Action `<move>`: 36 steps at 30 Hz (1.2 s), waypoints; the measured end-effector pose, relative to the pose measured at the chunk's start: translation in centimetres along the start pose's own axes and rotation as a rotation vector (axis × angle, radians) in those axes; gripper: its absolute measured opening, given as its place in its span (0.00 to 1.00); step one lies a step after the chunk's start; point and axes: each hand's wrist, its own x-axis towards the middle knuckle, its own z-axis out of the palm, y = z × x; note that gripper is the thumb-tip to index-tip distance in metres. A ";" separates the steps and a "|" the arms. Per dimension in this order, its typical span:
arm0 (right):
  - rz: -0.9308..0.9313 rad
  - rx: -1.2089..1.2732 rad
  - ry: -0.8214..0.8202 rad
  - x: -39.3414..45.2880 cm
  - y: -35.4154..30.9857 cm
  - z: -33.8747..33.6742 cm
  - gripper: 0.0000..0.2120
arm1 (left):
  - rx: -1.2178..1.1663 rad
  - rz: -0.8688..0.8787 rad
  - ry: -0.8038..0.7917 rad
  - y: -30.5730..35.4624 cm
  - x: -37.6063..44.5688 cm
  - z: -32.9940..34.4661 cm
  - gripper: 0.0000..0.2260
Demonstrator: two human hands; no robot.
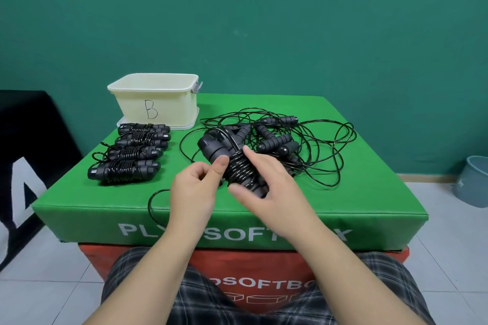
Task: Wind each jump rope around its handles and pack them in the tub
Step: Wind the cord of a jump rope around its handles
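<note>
A black jump rope [237,166] with its cord partly coiled round its paired handles is held above the green box top. My right hand [266,190] grips the lower end of the bundle, fingers curled round it. My left hand [195,182] pinches the cord beside the coils, thumb up against the bundle. A loose end of the cord [155,200] loops over the box's front edge. Several wound ropes [132,150] lie in a row at the left. A cream tub [155,99] marked "B" stands behind them.
A tangle of unwound ropes and foam handles [277,140] covers the right half of the green soft box [369,203], which sits on a red box [264,280]. A grey bucket [475,179] stands on the tiled floor at the right.
</note>
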 end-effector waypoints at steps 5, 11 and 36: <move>0.047 -0.143 -0.036 -0.2 0.3 0.2 0.44 | 0.081 0.016 -0.058 -0.4 -0.1 0.2 0.21; 0.100 -0.076 0.018 -0.4 0.2 0.1 0.37 | 0.067 -0.017 -0.075 -1.3 0.3 0.8 0.15; 0.244 0.827 0.015 -0.4 -0.5 0.0 0.22 | 0.320 0.304 -0.201 -4.0 0.9 -0.6 0.13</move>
